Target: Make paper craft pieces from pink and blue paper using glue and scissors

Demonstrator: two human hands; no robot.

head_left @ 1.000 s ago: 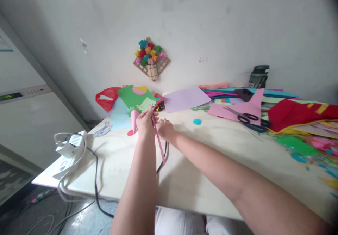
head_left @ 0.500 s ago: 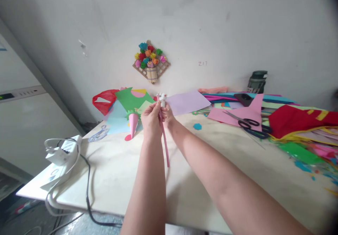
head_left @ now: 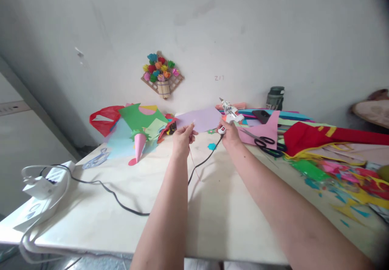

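Grey wall (head_left: 273, 27) behind, pale table (head_left: 106, 229) below: left hand (head_left: 182, 137) pinches pink strip (head_left: 194, 164), right hand (head_left: 230, 134) grips glue gun (head_left: 231, 111).

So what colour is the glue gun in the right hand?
The glue gun is mostly white, best seen in the head view.

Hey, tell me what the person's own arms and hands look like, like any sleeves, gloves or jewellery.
The left hand and right hand are ungloved. The left forearm and right forearm show no sleeves, watch or bracelet. No ring is visible, though some fingers are hidden.
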